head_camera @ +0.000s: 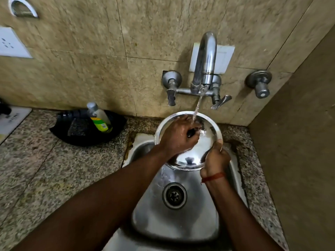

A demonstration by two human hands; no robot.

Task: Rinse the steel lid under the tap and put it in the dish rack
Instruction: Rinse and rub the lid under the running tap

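steel lid (206, 140) tilting over sink (181, 223), water from tap (204, 57) hitting its middle. left hand (176, 136) gripping it by black knob (191, 133), fingers curling round; right hand (215, 158) pinching near rim, thumb on top. soap bottle (99, 118) lying in black tray (81, 136) on tabletop (36, 151).

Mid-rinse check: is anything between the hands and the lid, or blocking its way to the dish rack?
Nothing between them: the left hand grips the black knob of the steel lid, the right hand holds its rim, over the sink. No dish rack is in view, so that path cannot be judged.
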